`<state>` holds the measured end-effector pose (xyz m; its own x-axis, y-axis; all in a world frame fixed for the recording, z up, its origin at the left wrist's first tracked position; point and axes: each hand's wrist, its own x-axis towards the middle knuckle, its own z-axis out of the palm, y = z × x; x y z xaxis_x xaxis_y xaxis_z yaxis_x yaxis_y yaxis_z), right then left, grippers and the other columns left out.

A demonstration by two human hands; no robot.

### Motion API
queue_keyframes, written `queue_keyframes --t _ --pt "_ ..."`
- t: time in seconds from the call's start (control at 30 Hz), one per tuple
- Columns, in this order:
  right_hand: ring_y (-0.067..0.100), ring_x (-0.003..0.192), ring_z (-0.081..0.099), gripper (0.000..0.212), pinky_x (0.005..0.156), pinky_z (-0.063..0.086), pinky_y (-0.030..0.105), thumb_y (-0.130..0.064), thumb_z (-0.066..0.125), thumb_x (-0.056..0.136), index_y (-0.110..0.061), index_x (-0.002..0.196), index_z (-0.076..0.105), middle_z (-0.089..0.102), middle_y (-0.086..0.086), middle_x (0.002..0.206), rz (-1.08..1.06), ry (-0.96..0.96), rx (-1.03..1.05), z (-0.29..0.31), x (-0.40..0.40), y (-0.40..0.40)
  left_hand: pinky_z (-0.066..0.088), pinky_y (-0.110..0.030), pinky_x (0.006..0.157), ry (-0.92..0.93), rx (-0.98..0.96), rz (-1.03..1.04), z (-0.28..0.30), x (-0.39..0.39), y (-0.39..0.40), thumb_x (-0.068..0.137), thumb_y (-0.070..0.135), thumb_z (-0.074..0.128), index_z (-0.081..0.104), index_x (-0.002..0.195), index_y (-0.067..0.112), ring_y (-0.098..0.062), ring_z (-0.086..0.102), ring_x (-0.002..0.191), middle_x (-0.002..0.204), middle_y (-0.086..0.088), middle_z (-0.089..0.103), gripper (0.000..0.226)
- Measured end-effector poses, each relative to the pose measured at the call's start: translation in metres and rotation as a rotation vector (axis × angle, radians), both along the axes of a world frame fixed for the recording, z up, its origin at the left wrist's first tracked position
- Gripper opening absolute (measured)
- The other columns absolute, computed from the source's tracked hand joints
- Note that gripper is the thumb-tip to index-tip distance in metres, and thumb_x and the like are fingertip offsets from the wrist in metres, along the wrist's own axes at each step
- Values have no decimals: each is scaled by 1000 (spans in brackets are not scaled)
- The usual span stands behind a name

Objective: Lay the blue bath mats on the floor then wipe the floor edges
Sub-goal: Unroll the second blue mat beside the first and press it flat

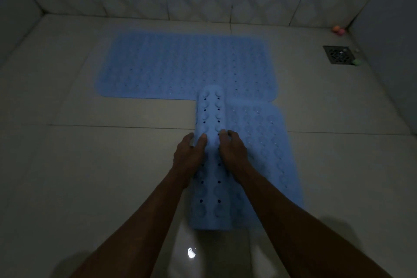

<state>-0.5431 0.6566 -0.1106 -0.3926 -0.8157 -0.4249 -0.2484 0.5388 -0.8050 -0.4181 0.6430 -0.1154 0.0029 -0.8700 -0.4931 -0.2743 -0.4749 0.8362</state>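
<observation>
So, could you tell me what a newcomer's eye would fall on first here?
Both hands, left hand and right hand, grip a half-rolled blue mat mid-floor, its flat part lying to the right. Behind it, the first blue mat lies flat near the wall. A dark drain sits far right.

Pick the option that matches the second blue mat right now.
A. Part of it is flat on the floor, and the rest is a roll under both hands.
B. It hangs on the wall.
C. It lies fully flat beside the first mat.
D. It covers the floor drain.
A: the second mat lies partly spread on its right side, while the left hand and right hand hold its rolled part; the first mat lies flat beyond.
</observation>
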Motion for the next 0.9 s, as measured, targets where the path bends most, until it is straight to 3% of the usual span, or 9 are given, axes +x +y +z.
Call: queue_keyframes --t 0.1,0.23,0.37,0.47,0.57,0.63,0.73,0.8,0.9 --pt "31 113 59 53 94 47 35 -50 39 100 -9 127 59 61 11 124 8 37 -18 -1 12 -4 45 -45 110 -8 -22 -7 3 5 0 86 64 57 44 150 16 -25 55 128 146 -8 53 80" --pt "29 117 57 50 102 47 45 -48 43 101 -17 139 45 57 13 133 19 -7 -45 0 34 -9 46 -46 109 -46 -56 -42 3 18 3 93 63 47 51 145 18 -25 58 125 141 -5 59 69" --pt "28 112 60 36 95 51 41 -31 45 103 -16 136 46 60 13 126 11 -28 -146 -4 54 -17 53 -50 97 -23 -63 92 -5 46 -2 93 51 47 71 105 16 -27 67 101 106 -5 72 44" --pt "32 125 50 58 105 43 39 -38 53 99 -18 150 35 47 17 141 109 53 -37 -9 65 -24 56 -50 95 59 13 184 -5 70 -11 83 60 57 74 108 19 -25 70 100 105 -4 74 52" --pt "33 132 48 74 112 39 45 -58 47 93 -26 156 24 44 16 150 168 2 8 -7 90 -30 57 -46 94 77 36 143 -1 82 -15 96 49 59 71 117 16 -23 71 98 108 -4 73 41" --pt "33 128 51 75 110 42 48 -62 42 90 -30 155 25 48 17 146 132 -28 -3 -10 105 -36 58 -48 92 50 13 172 -1 88 -18 100 44 55 74 109 11 -27 71 96 104 -8 74 38" --pt "34 125 52 55 108 42 47 -48 41 101 -27 151 33 49 19 142 114 -8 -27 -12 112 -45 59 -52 88 55 37 245 -2 97 -25 99 39 58 75 92 4 -33 72 94 94 -14 75 39" --pt "34 123 52 47 107 43 45 -39 41 104 -24 148 38 49 20 140 94 -15 -52 -11 111 -51 58 -55 88 21 21 247 -7 104 -32 98 38 57 74 92 -1 -36 71 94 93 -17 75 43" --pt "33 126 50 53 108 41 41 -33 47 102 -16 151 35 46 18 144 111 6 -38 -15 110 -59 56 -57 88 -24 -28 215 -17 117 -34 93 43 51 73 93 4 -36 70 95 92 -12 75 44"
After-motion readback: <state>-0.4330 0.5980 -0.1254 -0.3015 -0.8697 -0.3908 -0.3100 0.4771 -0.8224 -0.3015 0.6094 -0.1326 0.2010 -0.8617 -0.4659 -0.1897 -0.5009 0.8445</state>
